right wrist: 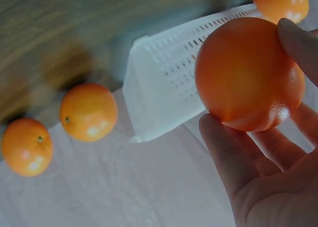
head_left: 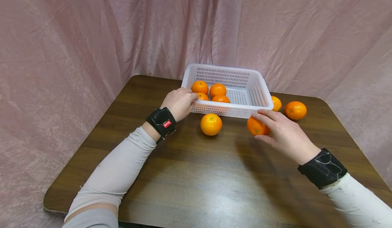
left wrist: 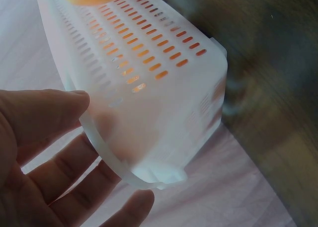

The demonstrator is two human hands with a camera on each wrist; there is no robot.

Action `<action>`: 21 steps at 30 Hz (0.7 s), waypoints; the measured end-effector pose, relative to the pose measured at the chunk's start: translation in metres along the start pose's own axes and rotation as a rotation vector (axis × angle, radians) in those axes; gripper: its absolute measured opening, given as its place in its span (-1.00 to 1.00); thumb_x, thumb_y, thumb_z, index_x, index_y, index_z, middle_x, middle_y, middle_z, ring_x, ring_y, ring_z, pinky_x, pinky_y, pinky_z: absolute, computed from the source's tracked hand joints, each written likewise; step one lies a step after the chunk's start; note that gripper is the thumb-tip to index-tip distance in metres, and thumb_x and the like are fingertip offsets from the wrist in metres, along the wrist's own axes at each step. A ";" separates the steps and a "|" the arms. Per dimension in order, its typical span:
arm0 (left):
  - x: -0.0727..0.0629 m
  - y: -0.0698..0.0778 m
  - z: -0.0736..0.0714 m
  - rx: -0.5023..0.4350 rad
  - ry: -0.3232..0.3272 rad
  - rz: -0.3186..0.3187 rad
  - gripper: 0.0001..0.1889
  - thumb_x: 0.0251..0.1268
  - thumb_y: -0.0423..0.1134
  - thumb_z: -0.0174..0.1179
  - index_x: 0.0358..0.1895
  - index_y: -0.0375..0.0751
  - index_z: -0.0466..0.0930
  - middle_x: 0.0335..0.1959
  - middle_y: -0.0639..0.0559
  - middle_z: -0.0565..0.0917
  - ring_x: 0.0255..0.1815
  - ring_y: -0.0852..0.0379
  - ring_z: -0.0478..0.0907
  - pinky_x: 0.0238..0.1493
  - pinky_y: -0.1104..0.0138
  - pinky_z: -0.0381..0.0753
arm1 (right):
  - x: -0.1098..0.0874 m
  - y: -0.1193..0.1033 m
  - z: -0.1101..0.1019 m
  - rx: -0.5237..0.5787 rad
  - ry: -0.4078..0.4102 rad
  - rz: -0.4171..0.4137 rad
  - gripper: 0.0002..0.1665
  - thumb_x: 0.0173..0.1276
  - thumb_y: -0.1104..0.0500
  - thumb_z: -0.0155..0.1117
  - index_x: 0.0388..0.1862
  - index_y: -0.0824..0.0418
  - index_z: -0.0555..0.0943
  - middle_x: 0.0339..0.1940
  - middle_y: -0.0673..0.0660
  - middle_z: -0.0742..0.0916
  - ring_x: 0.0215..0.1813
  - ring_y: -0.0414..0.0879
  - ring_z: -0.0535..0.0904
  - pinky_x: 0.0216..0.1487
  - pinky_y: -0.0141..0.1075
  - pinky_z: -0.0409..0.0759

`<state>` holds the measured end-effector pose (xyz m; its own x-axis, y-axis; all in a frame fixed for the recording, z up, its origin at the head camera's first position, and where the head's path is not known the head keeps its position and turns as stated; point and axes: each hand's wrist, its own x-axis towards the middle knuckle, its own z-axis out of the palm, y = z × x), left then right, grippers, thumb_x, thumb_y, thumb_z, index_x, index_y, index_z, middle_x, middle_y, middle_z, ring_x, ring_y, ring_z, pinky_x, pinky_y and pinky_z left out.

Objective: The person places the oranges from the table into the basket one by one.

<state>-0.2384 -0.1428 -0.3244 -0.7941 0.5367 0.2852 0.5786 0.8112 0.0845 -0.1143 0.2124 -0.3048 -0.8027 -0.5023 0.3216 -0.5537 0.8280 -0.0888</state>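
A white plastic basket (head_left: pixel 226 109) with slotted walls stands on the table, several oranges (head_left: pixel 218 90) lying in its left half. My left hand (head_left: pixel 180 102) holds the basket's front left corner, thumb and fingers on either side of the rim, as the left wrist view shows. Near the front right corner, my right hand (head_left: pixel 283 132) grips an orange (right wrist: pixel 248 75) between thumb and fingers. The head view shows that orange just in front of the basket wall, partly hidden by the fingers. Another orange (head_left: pixel 211 124) sits on the table before the basket's front wall.
Right of the basket, two more oranges rest on the brown wooden table (head_left: pixel 190 180): one orange (head_left: pixel 276 103) close to the wall, the other orange (head_left: pixel 295 110) farther right. A pink curtain (head_left: pixel 171 27) hangs behind the table.
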 end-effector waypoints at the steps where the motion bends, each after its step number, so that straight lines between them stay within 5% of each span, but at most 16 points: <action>1: 0.000 0.000 0.000 0.000 0.000 0.000 -0.78 0.54 -0.21 0.44 0.13 -0.14 0.85 -0.08 -0.05 0.80 -0.07 -0.12 0.70 0.02 0.04 0.73 | 0.000 0.000 -0.001 -0.001 0.006 -0.005 -0.07 0.11 0.18 0.85 0.49 0.17 0.65 0.40 0.28 0.69 0.35 0.33 0.63 0.22 0.30 0.65; 21: 0.000 -0.001 0.000 0.001 0.005 0.001 -0.78 0.54 -0.22 0.44 0.14 -0.13 0.85 -0.06 -0.06 0.81 -0.05 -0.13 0.71 0.03 0.03 0.73 | 0.014 -0.005 -0.018 -0.003 0.035 -0.034 -0.10 0.14 0.16 0.84 0.47 0.15 0.65 0.37 0.27 0.69 0.31 0.33 0.65 0.12 0.30 0.68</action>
<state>-0.2387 -0.1433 -0.3248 -0.7924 0.5366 0.2901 0.5795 0.8107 0.0834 -0.1189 0.2057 -0.2834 -0.7752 -0.5209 0.3574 -0.5798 0.8113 -0.0750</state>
